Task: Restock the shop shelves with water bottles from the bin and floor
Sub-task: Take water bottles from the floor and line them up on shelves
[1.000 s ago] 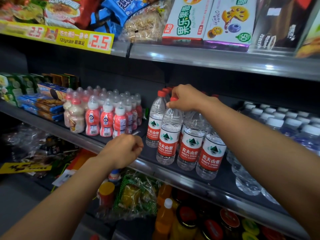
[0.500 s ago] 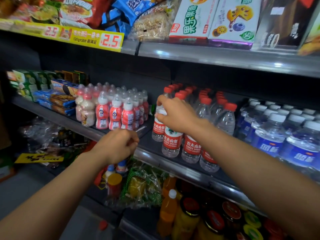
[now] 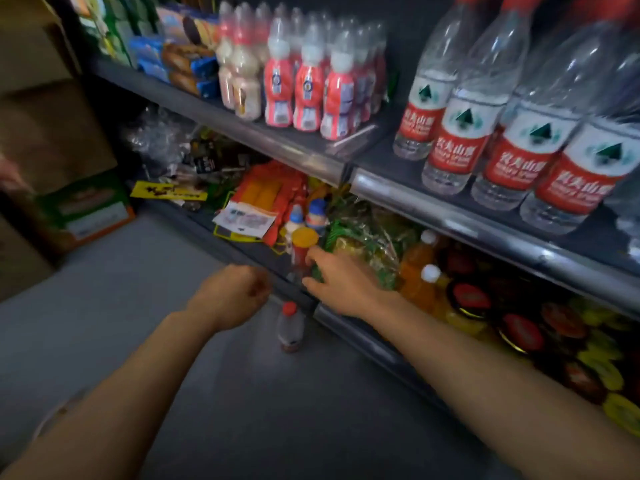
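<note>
Head view: at lower centre of the frame, a red-capped water bottle (image 3: 290,327) stands upright on the grey floor (image 3: 121,289) just before the bottom shelf edge. Left hand (image 3: 231,295) is clenched, grasping nothing, above-left of it. Right hand (image 3: 337,279) reaches with loose fingers, empty. Labelled water bottles (image 3: 453,133) fill the shelf (image 3: 450,216) at upper right.

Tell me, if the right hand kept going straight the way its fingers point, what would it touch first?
Probably the yellow-capped jar at the bottom shelf's edge; the right hand points up-left with fingertips beside it, though blur hides any contact.
</note>
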A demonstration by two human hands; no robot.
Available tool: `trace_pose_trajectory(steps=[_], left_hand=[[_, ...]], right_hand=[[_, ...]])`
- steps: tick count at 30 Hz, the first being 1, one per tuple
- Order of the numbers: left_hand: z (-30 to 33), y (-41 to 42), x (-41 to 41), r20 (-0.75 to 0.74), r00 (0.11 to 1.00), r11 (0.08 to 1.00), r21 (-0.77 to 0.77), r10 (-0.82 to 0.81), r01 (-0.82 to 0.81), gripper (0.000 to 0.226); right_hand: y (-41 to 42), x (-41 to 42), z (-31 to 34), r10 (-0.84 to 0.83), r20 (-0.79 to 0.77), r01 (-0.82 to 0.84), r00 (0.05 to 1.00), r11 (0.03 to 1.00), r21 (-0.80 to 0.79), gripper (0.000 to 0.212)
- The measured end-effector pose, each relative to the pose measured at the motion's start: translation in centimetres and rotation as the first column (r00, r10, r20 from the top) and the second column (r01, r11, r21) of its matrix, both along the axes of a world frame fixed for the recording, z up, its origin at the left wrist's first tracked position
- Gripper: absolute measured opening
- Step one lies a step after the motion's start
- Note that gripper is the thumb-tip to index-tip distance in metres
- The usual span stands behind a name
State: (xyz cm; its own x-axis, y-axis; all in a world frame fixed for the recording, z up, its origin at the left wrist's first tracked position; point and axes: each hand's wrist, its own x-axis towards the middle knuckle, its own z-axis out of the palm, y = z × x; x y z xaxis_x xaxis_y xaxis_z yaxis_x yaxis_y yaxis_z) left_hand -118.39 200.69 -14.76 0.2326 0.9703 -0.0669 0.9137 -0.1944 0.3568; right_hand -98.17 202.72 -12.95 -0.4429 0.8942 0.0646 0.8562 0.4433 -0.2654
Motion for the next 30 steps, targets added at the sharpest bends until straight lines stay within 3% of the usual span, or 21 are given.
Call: trace_pose_trajectory(steps=[6,11,16,30], left_hand=[[-9.3,0.0,-0.8,0.024,0.999,0.971,-0.237,0.043,-0.036,0.018],[-15.1,0.8,-1.1,-0.004,0.998,0.914,-0.402,0.066,-0.062,0.017],[-18.9,1.6,-0.8,-0.049,0.998,0.893,-0.446,0.036,-0.054,0.025],[-18.3,2.1,-0.6,-0.036,0.998,0.903,-0.426,0.046,-0.057,0.025]], right_hand=[[1.4,-1.2,-9.0,-0.007,0.081,0.022,0.997,0.982,-0.186,0.027],[3.1,-1.8,-14.5,-0.025,0.129,0.055,0.991,0.971,-0.234,0.039],[5.4,-3.2,-18.1,0.019,0.141,0.016,0.99,0.968,-0.249,0.055],[6.0,-3.6,-18.0,0.11,0.177,-0.069,0.978,0.972,-0.223,0.034]])
